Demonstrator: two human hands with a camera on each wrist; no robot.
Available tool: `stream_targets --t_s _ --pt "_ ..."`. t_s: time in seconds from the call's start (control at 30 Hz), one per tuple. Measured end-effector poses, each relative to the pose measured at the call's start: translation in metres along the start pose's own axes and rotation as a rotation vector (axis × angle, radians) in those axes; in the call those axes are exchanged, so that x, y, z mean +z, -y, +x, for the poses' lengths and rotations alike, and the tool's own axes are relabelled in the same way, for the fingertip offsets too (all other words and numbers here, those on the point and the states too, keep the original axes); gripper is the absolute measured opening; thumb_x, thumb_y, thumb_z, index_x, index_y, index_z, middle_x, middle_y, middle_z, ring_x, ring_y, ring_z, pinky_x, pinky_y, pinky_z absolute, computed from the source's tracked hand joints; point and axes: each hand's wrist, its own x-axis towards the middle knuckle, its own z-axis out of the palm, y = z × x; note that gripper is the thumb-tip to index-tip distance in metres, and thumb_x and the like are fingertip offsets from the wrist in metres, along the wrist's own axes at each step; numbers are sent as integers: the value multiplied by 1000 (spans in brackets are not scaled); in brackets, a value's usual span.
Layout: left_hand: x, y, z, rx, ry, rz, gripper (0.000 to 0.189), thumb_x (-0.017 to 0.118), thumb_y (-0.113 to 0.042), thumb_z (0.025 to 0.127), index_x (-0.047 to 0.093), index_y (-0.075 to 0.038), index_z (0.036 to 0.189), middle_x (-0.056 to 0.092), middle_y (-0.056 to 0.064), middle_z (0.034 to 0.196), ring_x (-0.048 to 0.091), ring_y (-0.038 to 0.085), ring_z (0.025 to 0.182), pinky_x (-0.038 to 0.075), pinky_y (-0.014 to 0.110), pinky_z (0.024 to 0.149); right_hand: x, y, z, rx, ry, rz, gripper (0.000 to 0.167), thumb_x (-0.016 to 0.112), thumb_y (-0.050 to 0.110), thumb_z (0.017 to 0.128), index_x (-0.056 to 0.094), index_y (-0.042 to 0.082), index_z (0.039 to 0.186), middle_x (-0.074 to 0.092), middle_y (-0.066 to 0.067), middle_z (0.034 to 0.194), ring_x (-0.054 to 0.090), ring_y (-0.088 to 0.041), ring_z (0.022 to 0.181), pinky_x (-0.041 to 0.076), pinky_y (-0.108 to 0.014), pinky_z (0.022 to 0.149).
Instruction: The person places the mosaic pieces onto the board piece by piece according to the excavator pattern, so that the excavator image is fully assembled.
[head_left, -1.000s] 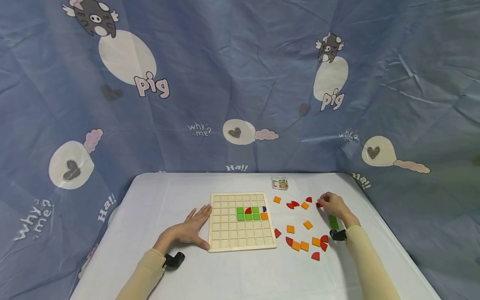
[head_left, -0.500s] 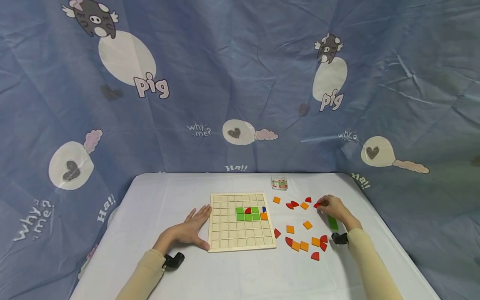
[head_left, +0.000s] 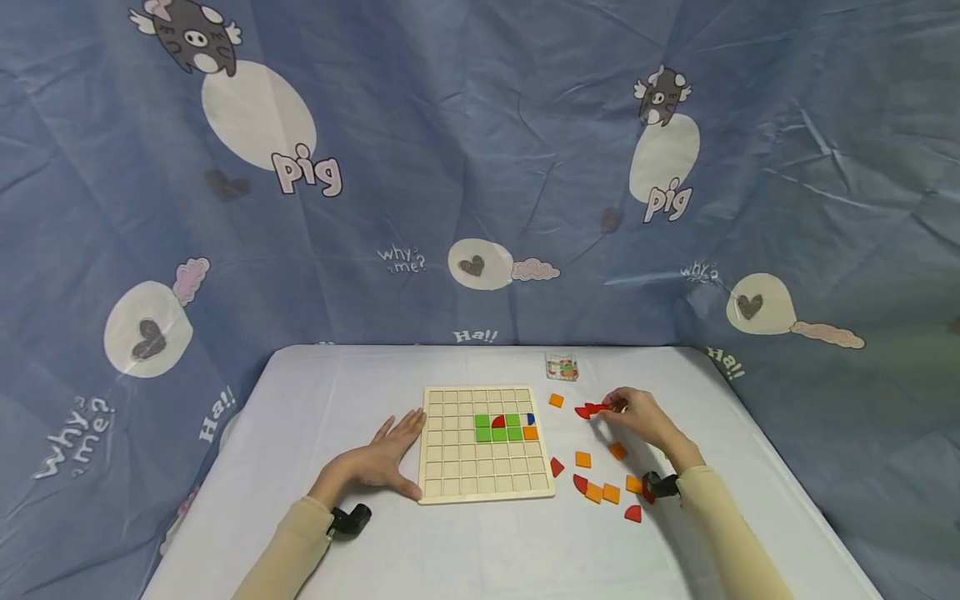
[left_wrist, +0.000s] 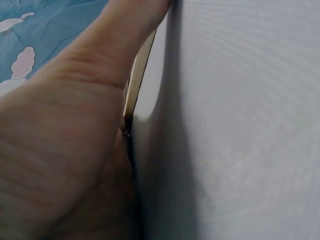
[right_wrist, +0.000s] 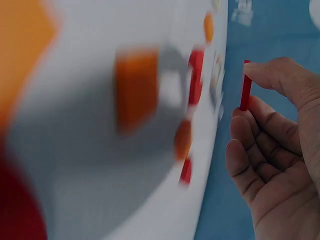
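Observation:
My left hand (head_left: 382,458) rests spread on the table with thumb and fingertips at the left edge of a wooden grid board (head_left: 453,462). On the board's right half lie several green square tiles (head_left: 498,434), a red quarter-circle, an orange square and a small blue piece (head_left: 531,419). Above the table, right of the board, my right hand (head_left: 637,413) pinches a red tile (right_wrist: 246,86) between thumb and index finger; the other fingers are loosely curled. In the head view that tile overlaps the loose red quarter-circle tiles (head_left: 582,412) beneath it.
Orange square tiles (head_left: 582,459) and red quarter-circle tiles (head_left: 633,514) are scattered right of the board. A small printed card (head_left: 562,367) lies near the table's back edge. A blue patterned cloth (head_left: 375,208) hangs behind the white table (head_left: 352,375).
The right hand has lifted the red tile and carried it left, toward the board. The left hand has stayed at the board's edge.

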Motion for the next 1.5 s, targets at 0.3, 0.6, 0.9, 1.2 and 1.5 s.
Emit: stream_targets --t_s 0.3,0.6,0.9,1.2,1.5 --pt "-1 0 0 2 3 -6 139 75 -72 60 1 -2 154 -2 14 163 -4 31 151 -7 55 121 46 68 0 -237 76 6 15 75 20 84 70 12 96 66 5 90 59 -6 78 52 -21 68" --pt "-2 -3 0 -12 7 -38 139 78 -68 59 2 -1 154 -2 15 163 -4 31 151 -7 54 121 89 122 3 -407 181 -29 17 75 24 85 73 13 98 65 5 89 56 -6 76 50 -18 65" --pt "0 -2 1 -23 8 -25 139 77 -69 59 2 -3 155 -2 14 163 -4 30 151 -8 53 121 117 142 7 -444 228 -96 17 75 27 84 74 16 97 64 6 92 56 -5 82 50 -18 71" --pt "-1 -2 0 -21 0 -13 139 77 -70 59 3 -2 154 -1 14 163 -3 31 151 -6 54 121 127 146 7 -493 185 -134 15 75 19 85 73 11 97 64 2 92 57 -6 82 52 -18 71" --pt "-3 -5 -1 -22 6 -13 138 78 -68 59 3 -2 154 -1 14 163 -3 30 151 -7 54 121 130 144 8 -480 233 -75 15 74 18 86 74 11 99 64 3 94 58 -4 83 52 -15 71"
